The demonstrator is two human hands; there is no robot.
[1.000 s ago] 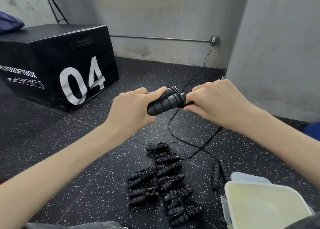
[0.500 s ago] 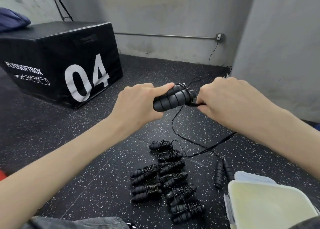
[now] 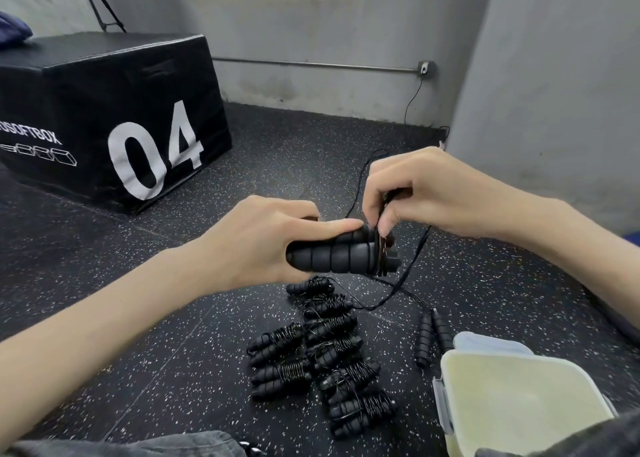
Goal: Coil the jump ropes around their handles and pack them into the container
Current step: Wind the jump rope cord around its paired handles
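My left hand grips a pair of black ribbed jump rope handles held side by side above the floor. My right hand pinches the thin black rope just above the handles' right end, where a few turns are wound. The loose rope hangs down to the floor. Several coiled jump ropes lie in a pile on the floor below. An uncoiled pair of handles lies beside the pale open container at the lower right.
A black plyo box marked 04 stands at the left on the speckled rubber floor. Grey walls close the back and right, with a pipe and a socket cable. The container's lid lies behind it.
Both hands have dropped lower and nearer. My right hand has risen above the handles' end, carrying the rope around them.
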